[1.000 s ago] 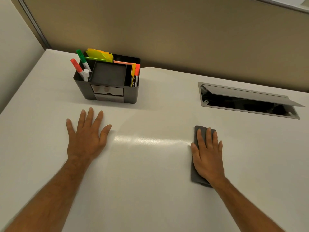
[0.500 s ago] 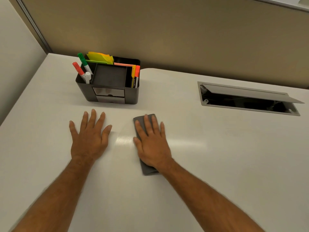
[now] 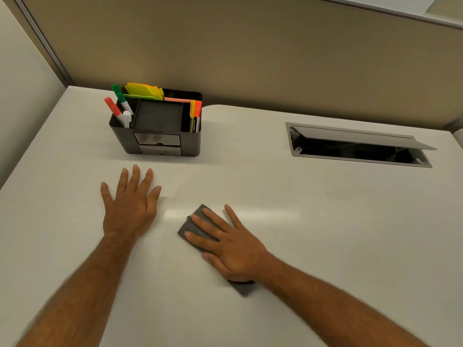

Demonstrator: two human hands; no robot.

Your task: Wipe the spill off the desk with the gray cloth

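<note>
The right hand presses flat, fingers spread, on the gray cloth mid-desk, the left hand lies open just beside it on the pale desk, beige partition behind.

I'm at an office cubicle — fabric partition at 12 o'clock, pen organizer at 11, cable hatch in my pale worktop at 2.

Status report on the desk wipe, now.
Left hand flat on desk, empty. Right hand open, pressing gray cloth flat. No spill discernible. Black organizer behind, clear of cloth.
</note>
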